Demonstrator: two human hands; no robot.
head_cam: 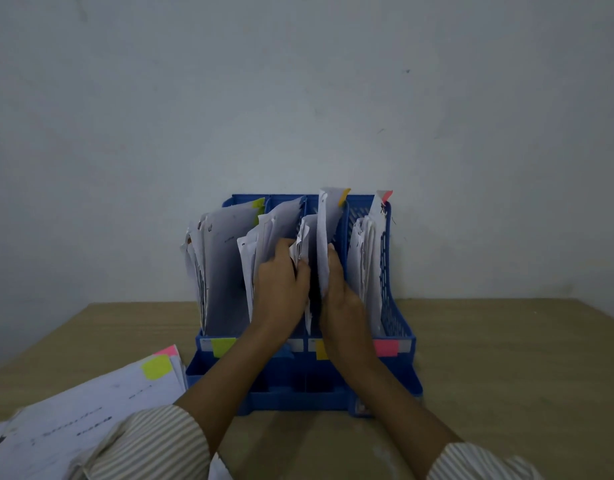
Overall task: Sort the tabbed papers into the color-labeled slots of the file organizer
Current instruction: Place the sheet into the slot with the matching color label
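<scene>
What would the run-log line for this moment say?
left hand: parts papers, orange slot | right hand: holds orange-tabbed paper there | file organizer: four slots filled | paper stack: unsorted

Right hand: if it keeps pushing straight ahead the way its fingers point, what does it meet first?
Probably the orange-tabbed paper that the right hand already holds, then the file organizer back wall; depth is unclear.

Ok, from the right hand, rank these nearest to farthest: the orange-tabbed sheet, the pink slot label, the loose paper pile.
From the right hand:
1. Orange-tabbed sheet, in its grip, third slot.
2. Pink slot label, lower right on the organizer front.
3. Loose paper pile, far left on the table.
</scene>
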